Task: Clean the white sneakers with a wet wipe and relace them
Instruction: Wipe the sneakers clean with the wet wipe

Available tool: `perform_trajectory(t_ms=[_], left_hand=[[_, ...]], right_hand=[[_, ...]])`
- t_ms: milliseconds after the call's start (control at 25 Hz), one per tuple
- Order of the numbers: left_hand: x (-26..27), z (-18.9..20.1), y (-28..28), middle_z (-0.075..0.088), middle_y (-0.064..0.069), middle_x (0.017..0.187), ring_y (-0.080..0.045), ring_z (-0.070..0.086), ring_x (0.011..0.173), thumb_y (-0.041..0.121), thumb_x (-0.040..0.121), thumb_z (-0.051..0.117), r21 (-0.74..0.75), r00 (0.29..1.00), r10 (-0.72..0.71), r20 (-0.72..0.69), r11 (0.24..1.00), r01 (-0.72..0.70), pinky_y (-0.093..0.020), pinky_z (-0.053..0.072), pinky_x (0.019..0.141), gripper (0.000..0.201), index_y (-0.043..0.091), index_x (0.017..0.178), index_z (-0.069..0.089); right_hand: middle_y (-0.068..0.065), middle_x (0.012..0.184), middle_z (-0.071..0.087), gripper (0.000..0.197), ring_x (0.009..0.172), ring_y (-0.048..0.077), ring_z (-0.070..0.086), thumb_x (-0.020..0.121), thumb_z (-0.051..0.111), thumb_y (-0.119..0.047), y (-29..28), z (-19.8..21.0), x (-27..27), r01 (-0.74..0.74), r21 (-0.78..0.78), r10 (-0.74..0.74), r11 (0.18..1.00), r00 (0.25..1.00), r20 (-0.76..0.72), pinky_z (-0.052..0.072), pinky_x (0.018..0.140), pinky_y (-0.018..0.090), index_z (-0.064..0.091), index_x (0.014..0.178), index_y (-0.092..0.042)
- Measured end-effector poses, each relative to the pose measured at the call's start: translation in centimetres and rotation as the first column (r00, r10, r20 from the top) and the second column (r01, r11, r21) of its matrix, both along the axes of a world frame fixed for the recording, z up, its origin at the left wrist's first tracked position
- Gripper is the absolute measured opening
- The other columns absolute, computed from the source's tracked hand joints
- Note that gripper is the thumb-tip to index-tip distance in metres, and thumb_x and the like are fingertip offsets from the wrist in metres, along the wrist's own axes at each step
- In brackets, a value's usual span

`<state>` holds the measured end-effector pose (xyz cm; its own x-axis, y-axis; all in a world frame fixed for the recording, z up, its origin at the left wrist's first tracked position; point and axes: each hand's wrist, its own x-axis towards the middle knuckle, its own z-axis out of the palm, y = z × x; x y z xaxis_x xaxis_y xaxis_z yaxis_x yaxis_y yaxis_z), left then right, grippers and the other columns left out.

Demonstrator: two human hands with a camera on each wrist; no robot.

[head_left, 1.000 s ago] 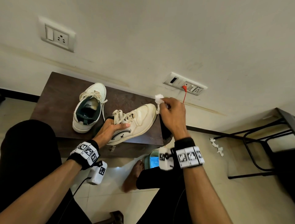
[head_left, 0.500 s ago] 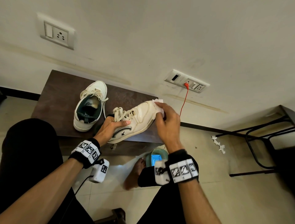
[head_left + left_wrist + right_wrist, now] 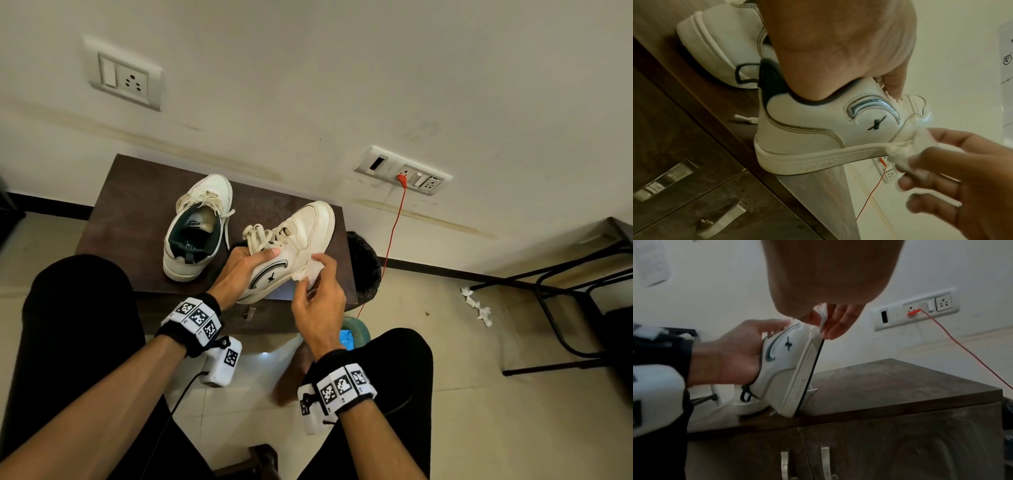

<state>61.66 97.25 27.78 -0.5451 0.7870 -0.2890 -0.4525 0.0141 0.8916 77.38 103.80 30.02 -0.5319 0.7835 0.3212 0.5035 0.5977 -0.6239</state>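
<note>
White sneaker [image 3: 294,246] tilted on cabinet [image 3: 137,205], left hand [image 3: 239,270] gripping its collar; right hand [image 3: 318,298] pinches wipe [image 3: 310,272] against its side. Second sneaker [image 3: 195,229] sits beside it. Left wrist: wipe [image 3: 906,151] touching midsole. Right wrist: heel resting on cabinet top [image 3: 890,379], toe raised.

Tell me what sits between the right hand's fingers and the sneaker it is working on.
A crumpled white wet wipe, pinched by the right hand, is pressed against the held sneaker near the sole edge. The left wrist view shows it best.

Soft even indoor light; wide-angle edge bending; wrist views dim, motion-blurred.
</note>
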Motion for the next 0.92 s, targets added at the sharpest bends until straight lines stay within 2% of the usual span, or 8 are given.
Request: perform_trajectory(t_ms=[160,240,360,440,480,640,800,920], left_hand=[[0.3,0.3,0.2,0.081,-0.011,0.093,-0.020,0.078,0.083,0.021,0.104,0.058,0.034,0.997,0.001,0.074,0.999,-0.003,-0.027,0.058,0.073,0.026,0.001,0.109,0.074],[0.5,0.5,0.5,0.081,-0.008,0.092,-0.017,0.078,0.083,0.017,0.106,0.054,0.061,0.993,0.003,0.115,0.998,-0.011,-0.022,0.059,0.070,0.027,0.000,0.115,0.071],[0.6,0.4,0.8,0.081,-0.006,0.094,-0.015,0.078,0.085,0.016,0.106,0.052,0.064,0.994,-0.003,0.109,0.998,-0.004,-0.020,0.058,0.071,0.030,-0.002,0.122,0.069],[0.6,0.3,0.9,0.081,-0.004,0.095,-0.013,0.077,0.086,0.017,0.106,0.052,0.052,0.995,-0.009,0.095,0.999,0.004,-0.018,0.057,0.071,0.031,-0.001,0.124,0.069],[0.6,0.3,1.0,0.081,-0.003,0.097,-0.013,0.077,0.088,0.018,0.106,0.053,0.046,0.997,-0.014,0.082,0.999,0.011,-0.018,0.057,0.072,0.031,0.000,0.126,0.069],[0.7,0.4,1.0,0.080,-0.008,0.108,-0.016,0.077,0.095,0.021,0.107,0.052,0.067,0.997,-0.028,0.072,0.997,0.024,-0.021,0.057,0.078,0.032,0.002,0.128,0.069],[0.3,-0.1,1.2,0.078,-0.015,0.112,-0.024,0.076,0.100,0.021,0.108,0.050,0.065,0.994,-0.026,0.109,0.998,0.019,-0.030,0.057,0.085,0.035,-0.002,0.127,0.068],[0.4,-0.2,1.8,0.077,-0.017,0.113,-0.023,0.076,0.099,0.020,0.107,0.050,0.049,0.987,-0.005,0.162,0.999,-0.003,-0.029,0.059,0.082,0.036,-0.003,0.130,0.066]], right_hand=[[-0.001,0.079,0.069,0.034,0.065,0.020,0.065,0.092,0.062,-0.018,-0.5,-3.1,0.1,-0.161,-0.167,0.198,0.973,0.953,0.231,0.059,0.066,0.046,0.049,0.121,-0.030],[-0.002,0.080,0.072,0.028,0.067,0.020,0.066,0.090,0.064,-0.022,-0.2,-3.1,0.2,-0.159,-0.161,0.200,0.974,0.939,0.281,0.059,0.067,0.041,0.060,0.115,-0.031],[-0.010,0.080,0.072,0.019,0.060,0.005,0.061,0.091,0.066,-0.019,0.6,-0.2,0.1,-0.066,-0.053,0.067,0.996,0.998,0.017,0.048,0.059,0.019,0.074,0.108,-0.023],[-0.010,0.082,0.070,0.019,0.059,0.004,0.058,0.093,0.063,-0.019,2.3,2.8,-0.9,0.009,0.045,-0.001,0.999,0.985,-0.172,0.044,0.056,0.016,0.074,0.109,-0.018],[-0.008,0.083,0.069,0.021,0.061,0.005,0.059,0.093,0.062,-0.019,3.4,4.1,-1.7,0.025,0.077,-0.010,0.997,0.981,-0.195,0.047,0.058,0.018,0.072,0.111,-0.017],[-0.003,0.083,0.069,0.023,0.065,0.013,0.061,0.091,0.064,-0.017,5.0,5.5,-4.0,-0.011,0.136,0.009,0.991,1.000,0.015,0.055,0.065,0.034,0.069,0.113,-0.020],[-0.004,0.083,0.068,0.020,0.062,0.012,0.059,0.089,0.065,-0.017,1.4,1.1,-2.5,-0.122,0.040,0.115,0.992,0.984,0.135,0.056,0.064,0.035,0.061,0.108,-0.022],[-0.002,0.079,0.068,0.021,0.068,0.022,0.065,0.086,0.065,-0.022,0.0,-1.8,-1.4,-0.298,-0.151,0.334,0.942,0.864,0.376,0.059,0.070,0.041,0.059,0.106,-0.027]])
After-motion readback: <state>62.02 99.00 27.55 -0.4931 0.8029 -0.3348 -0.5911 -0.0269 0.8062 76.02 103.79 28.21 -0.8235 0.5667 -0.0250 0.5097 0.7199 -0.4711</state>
